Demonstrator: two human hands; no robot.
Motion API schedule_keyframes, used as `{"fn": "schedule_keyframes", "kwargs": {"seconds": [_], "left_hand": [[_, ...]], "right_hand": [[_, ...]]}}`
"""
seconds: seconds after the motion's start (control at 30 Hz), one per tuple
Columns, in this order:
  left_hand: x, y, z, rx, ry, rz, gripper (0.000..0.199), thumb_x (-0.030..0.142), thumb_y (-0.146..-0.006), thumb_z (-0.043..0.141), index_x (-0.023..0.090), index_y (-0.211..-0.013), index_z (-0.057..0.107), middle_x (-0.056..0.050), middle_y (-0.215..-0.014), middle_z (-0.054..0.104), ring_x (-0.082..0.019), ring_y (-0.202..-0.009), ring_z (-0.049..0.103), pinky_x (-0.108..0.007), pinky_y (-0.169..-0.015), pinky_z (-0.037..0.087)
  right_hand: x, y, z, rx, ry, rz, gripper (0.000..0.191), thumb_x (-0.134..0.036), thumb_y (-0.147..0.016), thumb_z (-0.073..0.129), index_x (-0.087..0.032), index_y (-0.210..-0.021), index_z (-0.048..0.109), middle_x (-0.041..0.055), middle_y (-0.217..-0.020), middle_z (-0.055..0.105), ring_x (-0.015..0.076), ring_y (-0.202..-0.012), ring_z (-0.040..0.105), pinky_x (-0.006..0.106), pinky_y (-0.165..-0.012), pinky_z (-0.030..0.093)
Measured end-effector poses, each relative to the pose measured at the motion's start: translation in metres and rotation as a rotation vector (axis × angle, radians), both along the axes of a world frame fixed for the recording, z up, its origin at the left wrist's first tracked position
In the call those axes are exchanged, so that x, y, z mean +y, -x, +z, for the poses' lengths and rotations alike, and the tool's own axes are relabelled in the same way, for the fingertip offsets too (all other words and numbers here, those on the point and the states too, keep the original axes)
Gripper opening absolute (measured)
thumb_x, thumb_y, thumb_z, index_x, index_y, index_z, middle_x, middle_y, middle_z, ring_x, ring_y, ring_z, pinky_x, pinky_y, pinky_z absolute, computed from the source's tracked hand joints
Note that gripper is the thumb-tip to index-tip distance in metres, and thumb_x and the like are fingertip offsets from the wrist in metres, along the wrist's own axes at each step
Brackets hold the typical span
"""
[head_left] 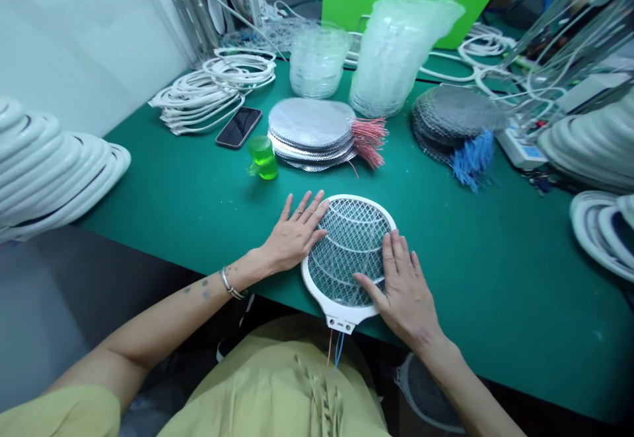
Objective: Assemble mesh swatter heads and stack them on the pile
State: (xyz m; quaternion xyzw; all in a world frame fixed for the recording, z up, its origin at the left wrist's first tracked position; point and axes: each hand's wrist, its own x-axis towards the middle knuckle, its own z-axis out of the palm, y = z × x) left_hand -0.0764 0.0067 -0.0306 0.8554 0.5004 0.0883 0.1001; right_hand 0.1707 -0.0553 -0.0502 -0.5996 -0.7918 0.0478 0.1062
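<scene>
A white-framed mosquito racket head (343,318) lies flat at the front edge of the green table, its neck toward my body. Its metal mesh (341,252) sits inside the ring, with curved white ribs across it. A red wire (329,348) and a blue wire (339,348) hang from the neck. My left hand (296,235) rests open on the upper left rim, fingers stretched forward and thumb over the mesh. On the right rim lies my right hand (403,285), also open, its thumb reaching over the mesh.
Beyond the racket are stacked mesh discs with red wires (312,123), dark mesh discs with blue wires (446,120), clear plastic stacks (391,54), a green tape roll (263,158) and a phone (239,127). White ring frames (54,166) are piled left and right (594,140).
</scene>
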Motion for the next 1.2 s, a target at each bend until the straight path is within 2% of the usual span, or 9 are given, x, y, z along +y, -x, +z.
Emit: {"fn": "schedule_keyframes", "kwargs": {"seconds": [0.2,0.47,0.6,0.7,0.87,0.97,1.03,1.1,1.2], "left_hand": [[-0.039,-0.029,0.004,0.010,-0.002,-0.021,0.075,0.056,-0.100,0.017,0.001,-0.150,0.019,-0.020,-0.158,0.011,-0.027,-0.148,0.001,-0.044,-0.121,0.009],[-0.045,-0.028,-0.011,-0.014,-0.054,-0.061,0.064,0.049,-0.099,0.033,0.014,-0.152,0.024,-0.016,-0.159,0.001,-0.031,-0.147,0.000,-0.048,-0.120,0.009],[-0.043,-0.027,-0.010,-0.020,-0.024,-0.053,0.062,0.049,-0.101,0.026,0.012,-0.152,0.023,-0.015,-0.159,0.006,-0.028,-0.147,-0.001,-0.048,-0.120,0.009],[-0.045,-0.030,-0.011,-0.029,-0.009,-0.037,0.062,0.048,-0.101,0.026,0.011,-0.151,0.023,-0.014,-0.159,0.006,-0.026,-0.147,-0.002,-0.047,-0.121,0.008],[-0.040,-0.024,-0.001,-0.091,0.118,-0.042,0.059,0.044,-0.102,0.027,0.012,-0.152,0.021,-0.011,-0.159,0.006,-0.024,-0.147,-0.002,-0.048,-0.121,0.006],[-0.034,-0.004,0.012,-0.242,0.213,-0.141,0.050,0.037,-0.104,0.027,0.022,-0.151,0.024,-0.004,-0.159,0.013,-0.018,-0.147,0.008,-0.041,-0.122,0.015],[-0.034,0.014,0.016,-0.348,0.170,-0.290,0.042,0.035,-0.102,0.040,0.027,-0.143,0.043,-0.001,-0.158,0.021,-0.018,-0.146,0.015,-0.038,-0.120,0.024],[-0.039,0.029,0.014,-0.401,0.083,-0.469,0.033,0.031,-0.096,0.053,0.023,-0.128,0.060,-0.005,-0.153,0.035,-0.020,-0.144,0.025,-0.037,-0.117,0.032],[-0.050,0.041,0.003,-0.384,-0.057,-0.631,0.027,0.016,-0.096,0.052,0.012,-0.120,0.065,-0.012,-0.134,0.058,-0.020,-0.134,0.045,-0.035,-0.113,0.040]], "right_hand": [[-0.001,0.002,0.004,-0.031,-0.082,0.031,0.089,-0.066,-0.092,0.030,-0.012,-0.153,-0.006,0.0150,-0.159,0.015,0.0278,-0.145,0.018,0.047,-0.117,0.019],[-0.002,0.002,-0.005,0.022,-0.034,-0.031,0.065,-0.045,-0.100,0.027,-0.023,-0.153,-0.003,0.0092,-0.161,0.007,0.0257,-0.146,0.011,0.050,-0.117,0.017],[-0.005,-0.006,0.003,0.098,0.023,-0.010,0.075,-0.059,-0.095,0.031,-0.026,-0.153,-0.003,0.0058,-0.161,-0.002,0.0291,-0.146,0.000,0.057,-0.116,0.013],[-0.018,-0.007,0.012,0.101,-0.040,0.137,0.081,-0.062,-0.092,0.038,-0.025,-0.154,-0.001,0.0053,-0.160,-0.006,0.0316,-0.146,-0.006,0.059,-0.116,0.006],[-0.038,0.002,0.012,-0.037,-0.012,0.459,0.070,-0.051,-0.097,0.037,-0.027,-0.154,0.004,0.0045,-0.158,0.018,0.0218,-0.145,0.018,0.045,-0.119,0.006],[-0.038,0.003,0.007,-0.059,-0.017,0.474,0.067,-0.054,-0.097,0.037,-0.030,-0.153,0.011,0.0041,-0.159,0.017,0.0218,-0.145,0.021,0.043,-0.119,0.010],[-0.035,0.001,0.005,-0.073,-0.024,0.484,0.066,-0.056,-0.096,0.035,-0.031,-0.153,0.013,0.0037,-0.159,0.018,0.0222,-0.145,0.021,0.043,-0.118,0.010],[-0.033,-0.001,0.004,-0.100,-0.039,0.492,0.065,-0.057,-0.096,0.035,-0.032,-0.153,0.016,0.0038,-0.159,0.019,0.0225,-0.145,0.021,0.043,-0.118,0.009],[-0.034,-0.002,0.004,-0.138,-0.067,0.503,0.064,-0.057,-0.095,0.035,-0.033,-0.152,0.020,0.0046,-0.159,0.020,0.0227,-0.145,0.020,0.042,-0.118,0.009]]}}
